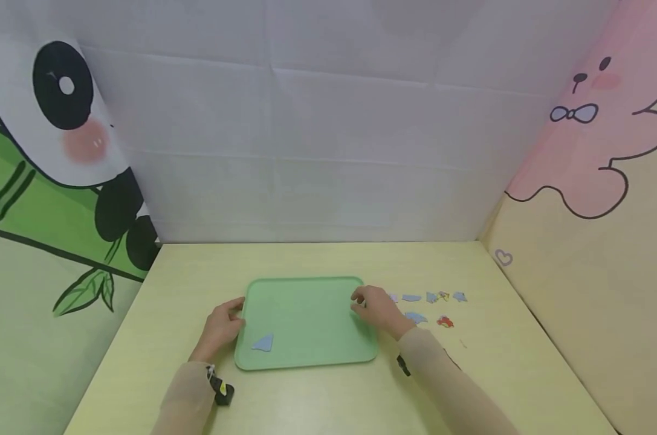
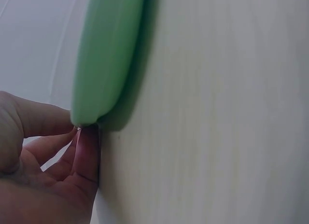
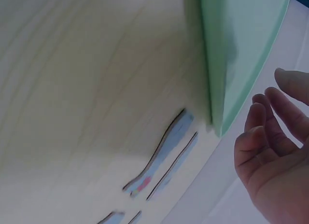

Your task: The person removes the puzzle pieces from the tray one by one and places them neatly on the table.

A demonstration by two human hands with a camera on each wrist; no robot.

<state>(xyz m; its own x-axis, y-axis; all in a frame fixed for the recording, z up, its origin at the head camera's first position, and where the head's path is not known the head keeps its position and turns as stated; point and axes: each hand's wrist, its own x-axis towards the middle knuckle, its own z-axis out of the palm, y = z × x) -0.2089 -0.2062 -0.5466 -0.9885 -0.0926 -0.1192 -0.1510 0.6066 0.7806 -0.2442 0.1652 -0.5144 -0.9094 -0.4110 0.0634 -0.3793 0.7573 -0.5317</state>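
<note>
A shallow green tray lies on the table, with one pale blue puzzle piece in its lower left part. At the tray's left edge, my left hand pinches the rim; the left wrist view has the thumb and fingertips meeting at the tray's edge. My right hand hovers at the tray's right edge, fingers loosely bent. In the right wrist view nothing shows between those fingers, and they stand apart from the tray.
Right of the tray several loose puzzle pieces lie in rows, among them a blue one, another blue one and a red one. My right hand partly hides the nearest ones. A white cloth wall stands behind the table.
</note>
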